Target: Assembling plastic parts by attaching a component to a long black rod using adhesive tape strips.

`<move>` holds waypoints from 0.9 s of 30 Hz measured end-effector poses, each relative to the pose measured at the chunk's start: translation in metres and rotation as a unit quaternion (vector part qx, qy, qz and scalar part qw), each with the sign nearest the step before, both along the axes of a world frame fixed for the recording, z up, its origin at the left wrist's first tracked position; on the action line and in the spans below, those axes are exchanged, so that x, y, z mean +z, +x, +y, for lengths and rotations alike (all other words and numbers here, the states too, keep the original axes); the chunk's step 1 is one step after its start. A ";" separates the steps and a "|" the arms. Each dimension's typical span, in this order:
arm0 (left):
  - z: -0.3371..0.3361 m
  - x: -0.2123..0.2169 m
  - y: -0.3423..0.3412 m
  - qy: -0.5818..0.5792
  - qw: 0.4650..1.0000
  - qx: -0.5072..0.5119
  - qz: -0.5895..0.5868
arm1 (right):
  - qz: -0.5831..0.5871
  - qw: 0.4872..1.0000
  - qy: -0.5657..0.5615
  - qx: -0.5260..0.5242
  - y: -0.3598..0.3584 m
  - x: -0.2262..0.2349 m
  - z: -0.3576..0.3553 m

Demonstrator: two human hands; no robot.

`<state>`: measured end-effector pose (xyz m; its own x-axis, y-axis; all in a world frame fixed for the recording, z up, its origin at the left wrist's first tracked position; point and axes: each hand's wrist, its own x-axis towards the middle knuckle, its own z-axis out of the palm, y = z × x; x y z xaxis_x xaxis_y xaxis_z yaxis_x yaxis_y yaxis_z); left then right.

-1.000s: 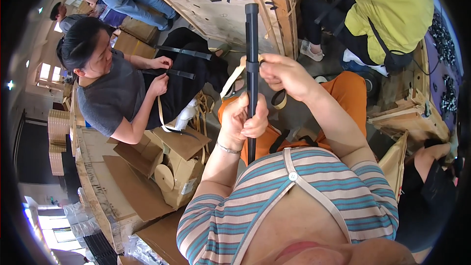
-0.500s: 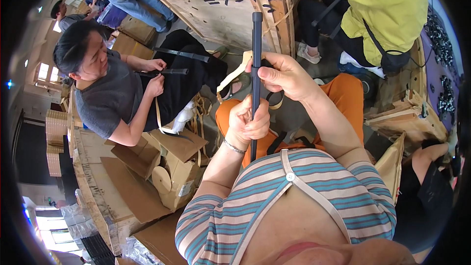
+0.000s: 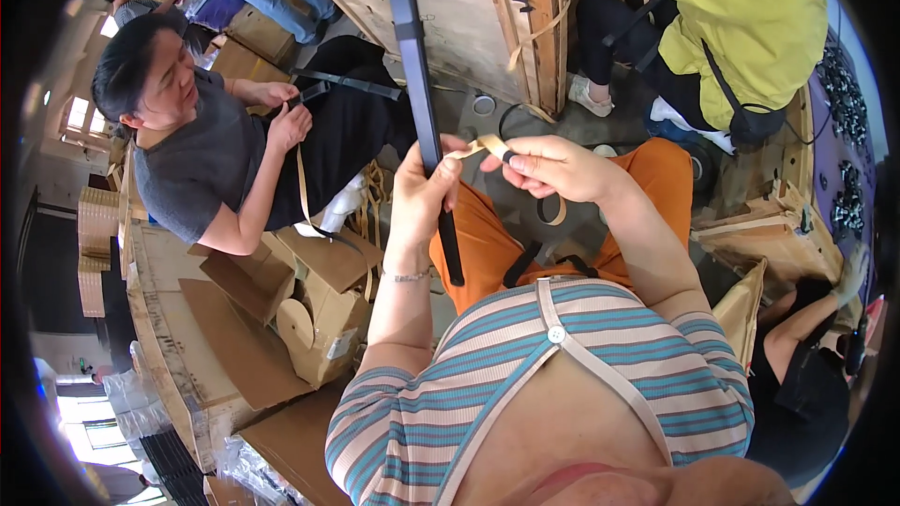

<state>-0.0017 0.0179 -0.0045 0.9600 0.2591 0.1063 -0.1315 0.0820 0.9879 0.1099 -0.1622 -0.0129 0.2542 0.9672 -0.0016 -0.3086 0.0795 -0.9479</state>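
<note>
My left hand (image 3: 422,189) is closed around a long black bar (image 3: 418,70), which stands nearly upright and leans left at its top. The bar's lower end reaches down past my wrist, over my orange trousers. Between my hands runs a strip of tape (image 3: 485,143), cream on one side and dark on the other. Its left end meets the fingertips of my left hand beside the bar. My right hand (image 3: 553,169) pinches the strip to the right of the bar. Below the right fingers hangs a curled loop of the strip (image 3: 553,214).
On my left a co-worker in a grey shirt (image 3: 202,155) handles a dark piece with tape. Ahead stands a wooden crate (image 3: 441,33); a person in a yellow top (image 3: 731,28) sits far right. An open cardboard box (image 3: 328,333) lies at my left, a tape roll (image 3: 484,105) on the floor.
The bar has moved up and left, its top now leaning left. My right hand has come off the bar and moved down and right, with the strip now stretched between my hands.
</note>
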 end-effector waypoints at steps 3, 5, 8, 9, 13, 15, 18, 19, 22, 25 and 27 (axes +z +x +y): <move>-0.002 0.006 0.006 -0.020 0.999 -0.017 0.031 | -0.006 1.000 0.005 0.016 -0.007 0.007 -0.001; -0.002 0.003 0.006 -0.040 0.994 -0.057 0.078 | -0.064 0.997 -0.026 -0.019 -0.009 0.012 -0.004; -0.006 0.004 0.005 0.001 0.995 -0.028 0.093 | -0.129 0.987 -0.071 -0.057 -0.008 0.010 -0.009; -0.006 0.002 0.005 0.002 0.996 -0.026 0.091 | -0.124 0.986 -0.089 -0.066 -0.009 0.009 -0.009; -0.006 -0.001 0.003 -0.015 0.996 0.023 0.081 | -0.100 0.987 -0.089 -0.088 -0.015 0.006 -0.009; -0.006 -0.002 0.001 -0.018 0.996 0.039 0.084 | -0.071 0.989 -0.085 -0.094 -0.017 0.012 -0.008; -0.008 -0.006 -0.001 -0.016 0.995 0.045 0.084 | -0.152 0.981 -0.053 -0.104 -0.020 0.025 -0.006; -0.010 -0.006 -0.001 -0.018 0.995 0.037 0.086 | -0.152 0.981 -0.054 -0.106 -0.018 0.019 -0.003; -0.015 -0.007 -0.001 -0.021 0.995 0.032 0.094 | -0.330 0.906 0.149 -0.219 -0.018 0.008 0.011; -0.019 -0.011 -0.001 -0.064 0.994 0.000 0.085 | -0.092 0.973 0.141 -0.159 -0.031 0.014 0.018; -0.020 -0.010 -0.002 -0.038 0.996 0.006 0.075 | -0.082 0.979 0.089 -0.167 -0.022 0.020 0.012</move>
<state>-0.0032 -0.0023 -0.0141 0.9603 0.2725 -0.0591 0.0163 0.1564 0.9876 0.0876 -0.1506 0.0071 0.5384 0.8115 0.2270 -0.0821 0.3187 -0.9443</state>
